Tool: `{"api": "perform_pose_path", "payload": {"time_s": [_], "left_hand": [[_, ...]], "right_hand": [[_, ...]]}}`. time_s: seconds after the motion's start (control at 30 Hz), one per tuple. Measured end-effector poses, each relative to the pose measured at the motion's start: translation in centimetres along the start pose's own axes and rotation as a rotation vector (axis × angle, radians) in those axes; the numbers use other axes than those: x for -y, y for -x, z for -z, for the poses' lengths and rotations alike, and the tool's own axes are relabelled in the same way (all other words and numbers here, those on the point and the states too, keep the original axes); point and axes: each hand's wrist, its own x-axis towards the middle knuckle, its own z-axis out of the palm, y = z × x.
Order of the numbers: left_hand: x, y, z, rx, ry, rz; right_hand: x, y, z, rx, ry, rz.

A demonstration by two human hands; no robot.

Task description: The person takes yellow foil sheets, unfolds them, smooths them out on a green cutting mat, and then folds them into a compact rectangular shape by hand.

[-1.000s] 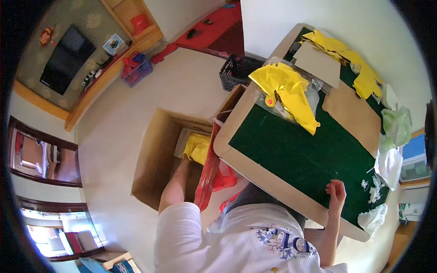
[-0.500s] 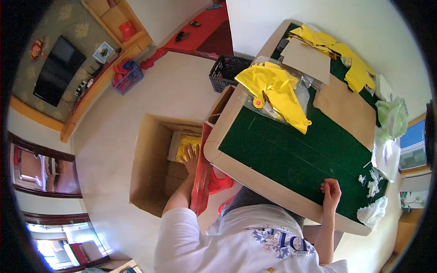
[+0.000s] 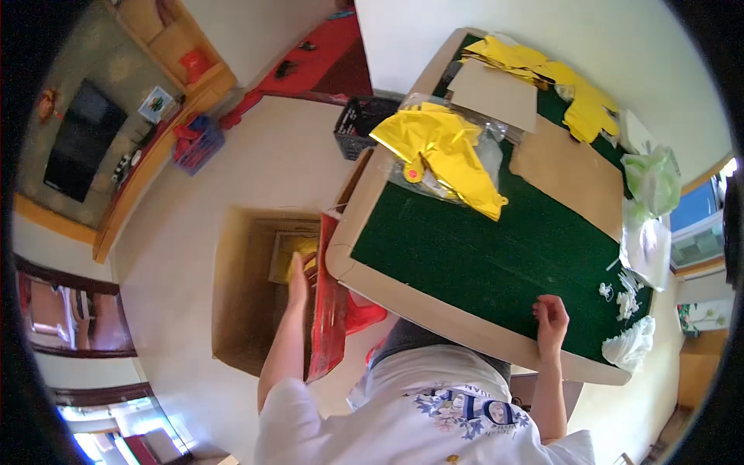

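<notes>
While beside left hand, red bag.

Bright daylight throughout, strongest on the pale floor left of the worktop and on the white wall beyond it. Washed out at the window by the worktop's right edge. Soft shadow below the worktop's near-left corner, dimming the cardboard box. Glints on the clear plastic over the yellow sheets on the worktop's far side. Heavy fisheye bending, black vignette around the rim. Sharp at the worktop's centre, softer far from it.
</notes>
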Motion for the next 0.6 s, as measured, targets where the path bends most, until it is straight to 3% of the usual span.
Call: {"api": "perform_pose_path", "payload": {"time_s": [0.03,0.1,0.17,0.23,0.3,0.4,0.5,0.57,0.6], "left_hand": [[-1.9,2.7,-0.7,0.084,0.113,-0.001],[-3.6,6.9,-1.9,0.138,-0.897,-0.560],[-1.5,6.3,-1.0,-0.018,-1.272,-0.330],[-1.0,6.7,-1.0,-0.048,-1.297,-0.363],[-1.1,6.6,-1.1,-0.054,-1.352,-0.393],[-4.1,9.0,-3.7,-0.104,-1.423,-0.390],[-5.8,8.8,-6.9,-0.272,-1.293,-1.131],[-6.5,8.6,-10.1,-0.097,-1.031,-1.037],[-6.5,8.7,-11.8,0.002,-0.965,-1.027]], "right_hand": [[-0.2,0.0,0.2,0.012,0.008,-0.002],[-0.2,-0.1,-0.2,-0.003,0.006,-0.016],[0.6,-0.7,-0.5,0.059,-0.051,-0.031],[1.0,-2.3,-1.2,0.122,-0.108,-0.013],[2.5,-4.7,-2.6,0.198,0.087,0.017],[6.1,-9.1,-7.4,0.115,0.113,0.248],[7.6,-15.2,-12.2,-0.086,0.475,0.596],[9.1,-18.0,-15.2,0.003,0.606,0.267],[9.0,-19.4,-16.2,0.111,0.535,0.146]]}}
